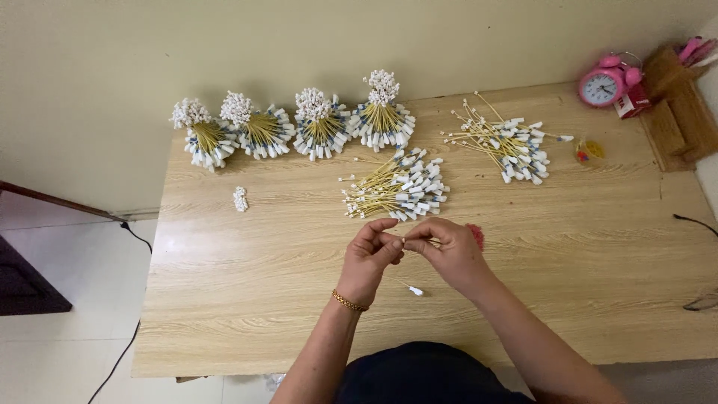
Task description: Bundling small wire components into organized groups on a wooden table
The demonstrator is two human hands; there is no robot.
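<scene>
Your left hand [372, 253] and right hand [447, 251] meet at centre frame, just above the table [224, 299]. Fingertips of both pinch narrow on one thin stick [404, 241] between them; only a small white tip of it shows at the pinch. Left wrist carries a gold bangle [349, 302].

Below the hands, a single loose stick [413, 289] with a white end lies on the wood, apart from your fingers. A bit of red [476, 235] peeks out behind the right hand; what it is, cannot tell.

Just above the hands, a loose pile [396, 187] of yellow sticks with white-and-blue ends, fanned out flat. A second pile [508, 146] sits upper right of it, more scattered.

Along the table's far edge, upper left to upper centre: four tied bundles [295, 127] in a row, white bead heads bunched on top, tabs splayed out below. A small white cluster [240, 199] lies alone under the left two bundles.

Upper right corner: pink alarm clock [604, 84], beside a brown wooden holder [680, 105]. A small yellow item [591, 151] sits near the second pile.

A black cable [123, 344] runs on the floor at lower left.
</scene>
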